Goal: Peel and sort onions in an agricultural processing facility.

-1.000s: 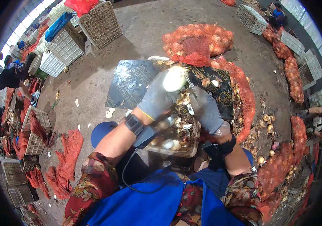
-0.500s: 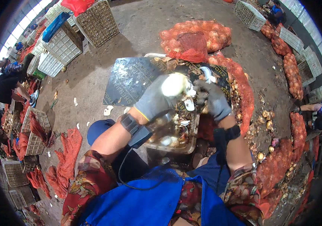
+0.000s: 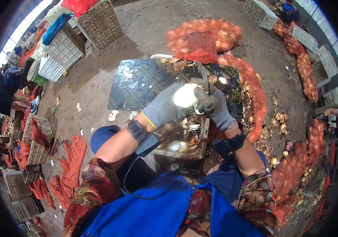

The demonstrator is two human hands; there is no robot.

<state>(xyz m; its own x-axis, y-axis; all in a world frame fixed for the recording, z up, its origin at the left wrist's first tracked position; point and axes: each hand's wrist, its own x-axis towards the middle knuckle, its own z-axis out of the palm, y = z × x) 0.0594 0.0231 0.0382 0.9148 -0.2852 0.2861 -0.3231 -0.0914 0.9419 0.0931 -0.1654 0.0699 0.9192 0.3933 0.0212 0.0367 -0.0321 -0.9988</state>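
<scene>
A white peeled onion (image 3: 185, 95) sits in my left hand (image 3: 162, 106), which wears a grey glove and is closed round it. My right hand (image 3: 214, 104), gloved in grey with dark fingers, is closed on a knife (image 3: 203, 75); its curved dark blade points up and away from me. The right thumb and fingers press against the onion's right side, where a bit of white layer hangs. Under both hands stands a dirty plastic crate (image 3: 181, 154) with onion pieces and scraps in it. Beyond lies a black printed board (image 3: 133, 85) strewn with brown skins.
Red mesh sacks of onions (image 3: 228, 33) lie beyond the board, and another mesh sack (image 3: 256, 98) curves along its right. Loose onions (image 3: 281, 122) and skins litter the floor at right. Plastic crates (image 3: 100, 23) stand at far left. Empty red netting (image 3: 72, 162) lies left. Other people work at both sides.
My right hand has turned, so the knife blade now points up beside the onion. The loose white layer between my hands is mostly gone from the onion. My left hand stays about where it was.
</scene>
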